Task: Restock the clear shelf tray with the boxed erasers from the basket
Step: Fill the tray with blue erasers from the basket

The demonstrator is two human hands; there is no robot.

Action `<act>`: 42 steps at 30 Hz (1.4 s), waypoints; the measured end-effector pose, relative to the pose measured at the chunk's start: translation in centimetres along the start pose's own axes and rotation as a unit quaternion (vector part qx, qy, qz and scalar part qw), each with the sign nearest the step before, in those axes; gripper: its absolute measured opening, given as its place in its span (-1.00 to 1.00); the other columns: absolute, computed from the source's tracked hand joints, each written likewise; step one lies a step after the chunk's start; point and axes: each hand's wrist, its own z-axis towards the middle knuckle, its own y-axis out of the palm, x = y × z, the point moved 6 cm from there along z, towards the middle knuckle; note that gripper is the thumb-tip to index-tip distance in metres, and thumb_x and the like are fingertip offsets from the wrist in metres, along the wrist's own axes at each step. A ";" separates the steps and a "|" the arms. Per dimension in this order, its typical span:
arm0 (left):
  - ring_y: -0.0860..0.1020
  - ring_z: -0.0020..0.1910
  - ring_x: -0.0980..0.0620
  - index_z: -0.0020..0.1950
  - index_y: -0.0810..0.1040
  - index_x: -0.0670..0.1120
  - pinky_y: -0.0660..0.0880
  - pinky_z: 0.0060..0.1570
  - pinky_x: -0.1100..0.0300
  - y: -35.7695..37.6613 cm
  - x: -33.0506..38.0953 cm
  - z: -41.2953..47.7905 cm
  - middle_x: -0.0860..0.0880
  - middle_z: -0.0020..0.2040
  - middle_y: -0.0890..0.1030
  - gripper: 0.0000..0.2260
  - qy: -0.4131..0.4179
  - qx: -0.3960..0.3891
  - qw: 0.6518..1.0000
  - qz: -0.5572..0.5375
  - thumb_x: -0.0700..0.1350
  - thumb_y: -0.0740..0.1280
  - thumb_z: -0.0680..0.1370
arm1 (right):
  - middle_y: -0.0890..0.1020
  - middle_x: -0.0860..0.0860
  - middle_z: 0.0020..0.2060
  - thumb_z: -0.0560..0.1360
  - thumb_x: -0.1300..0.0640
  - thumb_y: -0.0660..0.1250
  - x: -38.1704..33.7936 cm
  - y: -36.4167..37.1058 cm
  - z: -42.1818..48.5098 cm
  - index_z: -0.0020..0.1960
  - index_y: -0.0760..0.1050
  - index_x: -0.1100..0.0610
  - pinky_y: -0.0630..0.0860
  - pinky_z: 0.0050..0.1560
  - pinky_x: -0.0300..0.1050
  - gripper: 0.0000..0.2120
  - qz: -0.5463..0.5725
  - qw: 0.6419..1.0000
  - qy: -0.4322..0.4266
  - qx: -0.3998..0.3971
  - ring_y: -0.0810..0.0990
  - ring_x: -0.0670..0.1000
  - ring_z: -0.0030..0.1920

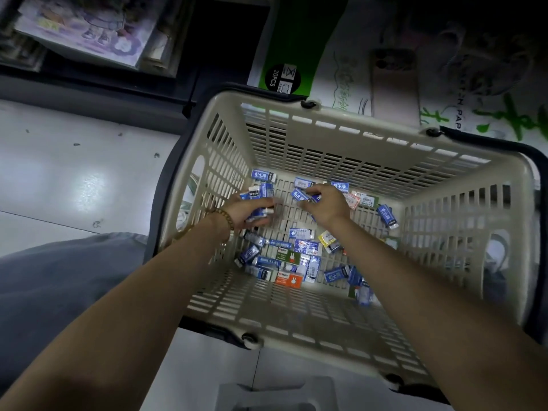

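2 bare hands reach down into a beige slatted basket standing on a pale tiled floor. At far left, a grey trouser leg lies beside the basket's dark handle. Left hand, with a beaded bracelet at the wrist: fingers curled closed around a bundle of several blue boxed erasers near the basket's left wall. Right hand, just beside it: fingers pinched on 1 blue eraser box; how much more it holds cannot be told. Loose eraser boxes, mostly blue, with 1 orange box and 1 yellow box, lie scattered over the basket floor, thickest below the hands and thinning toward the right wall. Beyond the basket's far rim stands a green and white carton.
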 end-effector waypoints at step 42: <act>0.66 -0.25 0.05 -0.13 0.58 -0.14 0.57 -0.24 0.20 6.2 11.1 -16.0 -0.06 -0.26 0.68 -0.55 0.226 -0.087 0.967 0.080 -0.02 0.61 0.09 | 0.60 -0.14 -0.16 0.35 0.16 0.51 -14.4 -16.4 -15.3 0.06 0.62 0.05 0.48 -0.10 -0.32 -0.72 0.006 0.966 -0.259 -0.024 0.56 -0.20 -0.16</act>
